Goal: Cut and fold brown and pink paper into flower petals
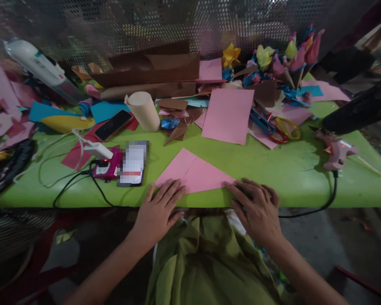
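Note:
A pink sheet of paper [195,169], folded to a triangle with a crease down its middle, lies flat near the front edge of the green table. My left hand [163,203] rests on its left corner, fingers stretched out and lying flat. At the right corner, my right hand [257,203] touches the paper with its fingertips, the fingers spread and slightly bent. Neither hand grasps the sheet. Just beyond it lies a flat pink rectangular sheet [227,115].
Left stand a phone [133,163], a magenta power socket [109,167] with cables, a dark phone [113,125] and a cardboard tube [143,111]. Right are scissors [274,127] and a pink glue gun [340,153]. Paper flowers [292,59] and brown paper [152,70] line the back.

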The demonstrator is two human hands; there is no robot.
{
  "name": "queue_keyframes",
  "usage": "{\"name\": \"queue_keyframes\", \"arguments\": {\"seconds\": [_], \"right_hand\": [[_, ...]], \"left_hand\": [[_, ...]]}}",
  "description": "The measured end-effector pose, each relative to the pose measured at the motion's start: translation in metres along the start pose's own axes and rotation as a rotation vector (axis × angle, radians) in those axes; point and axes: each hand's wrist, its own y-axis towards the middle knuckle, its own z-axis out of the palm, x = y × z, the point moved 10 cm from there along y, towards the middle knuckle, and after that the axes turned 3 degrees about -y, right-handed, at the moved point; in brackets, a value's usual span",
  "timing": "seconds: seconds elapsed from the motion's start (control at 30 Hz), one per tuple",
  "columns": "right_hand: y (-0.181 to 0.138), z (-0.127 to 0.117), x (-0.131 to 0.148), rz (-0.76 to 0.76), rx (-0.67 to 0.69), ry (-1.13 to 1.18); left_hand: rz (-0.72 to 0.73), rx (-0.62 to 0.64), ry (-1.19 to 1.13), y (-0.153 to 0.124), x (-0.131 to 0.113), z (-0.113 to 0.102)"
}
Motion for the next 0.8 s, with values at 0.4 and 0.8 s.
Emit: {"name": "queue_keyframes", "arguments": {"seconds": [0.4,0.8], "right_hand": [[-0.016,-0.002,0.003,-0.080,-0.202,-0.078],[-0.032,-0.016,0.020,-0.311,-0.367,-0.013]], "left_hand": [[-0.174,-0.192,-0.150,-0.041,0.004,-0.020],[-0.146,-0.135,-0.177,-0.004,0.000,-0.006]]}}
